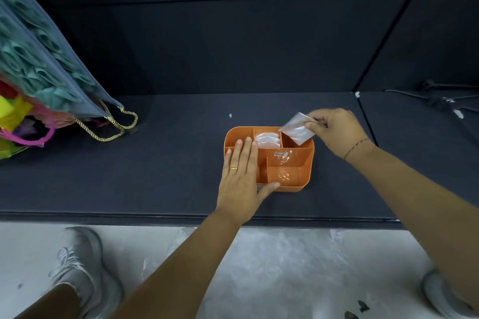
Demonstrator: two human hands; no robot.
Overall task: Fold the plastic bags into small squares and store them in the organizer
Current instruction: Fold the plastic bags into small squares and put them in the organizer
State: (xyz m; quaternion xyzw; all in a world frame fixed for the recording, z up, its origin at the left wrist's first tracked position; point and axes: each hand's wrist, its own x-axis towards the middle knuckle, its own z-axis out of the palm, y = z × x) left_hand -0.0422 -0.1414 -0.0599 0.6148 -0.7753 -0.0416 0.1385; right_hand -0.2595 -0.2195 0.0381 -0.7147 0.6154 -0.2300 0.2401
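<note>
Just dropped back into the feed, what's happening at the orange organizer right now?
A person is filing folded plastic bags. The left hand lies flat, fingers straight, on the left side of the orange organizer, apparently steadying it on the dark table. The right hand pinches a folded clear bag, tilted over the far right compartment and not yet dropped in. The far middle compartment already holds folded bags. A grey tote with rope handles lies at the left.

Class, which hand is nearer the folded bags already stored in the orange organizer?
Left. The left hand lies flat on the organizer, fingertips just beside the stored bags. The right hand is farther right, pinching another folded bag above the corner compartment.
</note>
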